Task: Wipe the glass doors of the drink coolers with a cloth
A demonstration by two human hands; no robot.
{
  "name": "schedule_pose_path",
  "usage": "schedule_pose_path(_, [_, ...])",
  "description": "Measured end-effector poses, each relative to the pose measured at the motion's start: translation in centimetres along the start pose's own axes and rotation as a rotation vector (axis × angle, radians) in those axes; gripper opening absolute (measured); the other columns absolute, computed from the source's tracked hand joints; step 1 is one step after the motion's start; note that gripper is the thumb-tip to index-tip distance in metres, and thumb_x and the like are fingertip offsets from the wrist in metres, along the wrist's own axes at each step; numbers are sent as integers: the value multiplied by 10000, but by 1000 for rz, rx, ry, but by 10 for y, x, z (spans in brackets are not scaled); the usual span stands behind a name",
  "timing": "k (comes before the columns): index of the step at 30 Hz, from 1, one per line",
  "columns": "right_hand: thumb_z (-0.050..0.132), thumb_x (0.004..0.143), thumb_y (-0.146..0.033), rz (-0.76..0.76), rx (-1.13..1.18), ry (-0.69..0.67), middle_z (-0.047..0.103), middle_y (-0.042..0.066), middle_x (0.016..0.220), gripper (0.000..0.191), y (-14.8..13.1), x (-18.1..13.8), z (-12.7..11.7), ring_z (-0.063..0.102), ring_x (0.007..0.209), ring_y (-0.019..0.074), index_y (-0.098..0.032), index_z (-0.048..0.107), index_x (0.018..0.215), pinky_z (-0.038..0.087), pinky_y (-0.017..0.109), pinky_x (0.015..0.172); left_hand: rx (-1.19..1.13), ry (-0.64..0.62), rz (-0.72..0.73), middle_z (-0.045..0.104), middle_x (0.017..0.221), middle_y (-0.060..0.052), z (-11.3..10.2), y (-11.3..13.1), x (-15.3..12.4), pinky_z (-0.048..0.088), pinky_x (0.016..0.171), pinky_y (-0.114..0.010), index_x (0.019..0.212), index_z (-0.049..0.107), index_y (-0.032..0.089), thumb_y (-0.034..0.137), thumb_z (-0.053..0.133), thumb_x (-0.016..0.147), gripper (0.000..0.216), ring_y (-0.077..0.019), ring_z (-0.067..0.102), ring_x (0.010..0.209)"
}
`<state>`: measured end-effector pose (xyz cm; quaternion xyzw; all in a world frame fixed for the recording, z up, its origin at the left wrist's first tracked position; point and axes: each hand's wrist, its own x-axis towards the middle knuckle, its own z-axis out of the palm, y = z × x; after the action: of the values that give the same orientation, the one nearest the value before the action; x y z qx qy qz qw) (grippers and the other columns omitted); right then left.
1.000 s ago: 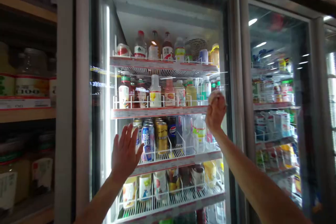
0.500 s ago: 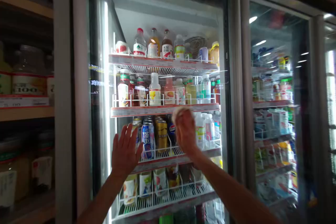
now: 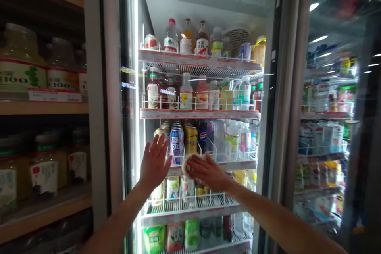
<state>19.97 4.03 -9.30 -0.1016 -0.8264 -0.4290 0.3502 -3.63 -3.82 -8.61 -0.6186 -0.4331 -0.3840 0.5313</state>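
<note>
My right hand presses a crumpled pale cloth to the glass door of a lit drinks fridge. Its fingers lie over the cloth and hide part of it. To the left, my left hand is raised with fingers spread, its palm towards the same pane. Whether that palm touches the glass I cannot tell. Behind the pane, near my hands, stand a blue can and a gold can on a wire shelf.
Bottles such as a red-capped one fill the upper fridge shelves. A metal door frame divides this door from another glass-fronted fridge at the right. Wooden shelves with juice bottles stand at the left.
My right hand has swept the cloth down and to the left across the glass. The left hand stays raised and spread. My view has shifted left and tilted downward.
</note>
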Motion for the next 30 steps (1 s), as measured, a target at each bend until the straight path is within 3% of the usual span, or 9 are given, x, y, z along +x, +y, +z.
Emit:
schedule_pose_path(5, [409, 859, -201, 607, -89, 201, 282, 86, 1486, 486, 27, 45, -13, 152, 1399, 279, -208, 412, 1345, 161, 558, 1100, 14, -89, -27, 325, 1445, -135, -16, 4, -56, 215, 1118, -440, 1434, 156, 163, 261, 466, 856, 664, -235, 197, 1380])
schedule_pose_path(6, [417, 855, -197, 550, -60, 175, 281, 86, 1487, 493, 19, 48, -10, 148, 1400, 277, -207, 408, 1348, 172, 554, 1098, 23, -97, -49, 325, 1444, -138, -20, 3, -65, 211, 1120, -440, 1433, 159, 161, 261, 465, 856, 661, -233, 195, 1381])
schedule_pose_path(10, [430, 860, -196, -152, 106, -39, 377, 6, 1447, 472, -30, 50, 8, 202, 1388, 167, -260, 425, 1327, 190, 448, 1123, 59, -118, -151, 288, 1462, -133, -34, -7, -82, 195, 1124, -458, 1432, 166, 190, 252, 459, 858, 647, -233, 194, 1381])
schedule_pose_path(11, [436, 860, -199, -208, 119, -40, 389, 1, 1440, 466, -35, 58, 8, 208, 1386, 163, -259, 430, 1322, 173, 445, 1129, 63, -115, -174, 277, 1467, -130, -36, -9, -83, 198, 1122, -465, 1432, 168, 199, 256, 458, 860, 645, -237, 200, 1380])
schedule_pose_path(16, [472, 819, -170, 302, 87, 87, 299, 84, 1482, 533, -32, 122, -1, 155, 1398, 268, -199, 400, 1347, 92, 558, 1114, 74, -93, -319, 211, 1491, -134, -46, -16, -85, 211, 1107, -514, 1437, 140, 217, 281, 445, 868, 649, -260, 194, 1381])
schedule_pose_path(22, [456, 832, -154, -360, 240, -63, 459, 10, 1384, 464, -94, 92, 21, 307, 1335, 145, -227, 450, 1290, 259, 353, 1103, 114, -114, -351, 186, 1504, -120, -65, -24, -104, 203, 1114, -510, 1439, 137, 226, 256, 452, 859, 661, -262, 189, 1385])
schedule_pose_path(24, [472, 825, -153, -252, 219, -34, 415, 26, 1420, 489, -83, 90, 20, 278, 1353, 173, -226, 432, 1307, 218, 418, 1114, 140, -114, -337, 190, 1504, -116, -69, -27, -107, 208, 1114, -505, 1440, 128, 230, 250, 448, 860, 662, -259, 187, 1387])
schedule_pose_path(27, [482, 816, -161, 178, 118, 57, 320, 76, 1475, 529, -49, 87, 11, 186, 1391, 252, -226, 410, 1337, 91, 546, 1109, 159, -121, -327, 200, 1500, -127, -69, -25, -103, 226, 1106, -498, 1442, 114, 219, 256, 438, 868, 660, -255, 176, 1391])
schedule_pose_path(30, [458, 826, -166, 58, 106, 46, 367, 61, 1452, 497, -35, 55, 8, 153, 1403, 206, -219, 441, 1320, 65, 490, 1130, 150, -152, -290, 215, 1494, -141, -61, -17, -92, 249, 1091, -495, 1440, 119, 206, 268, 433, 872, 652, -259, 177, 1391])
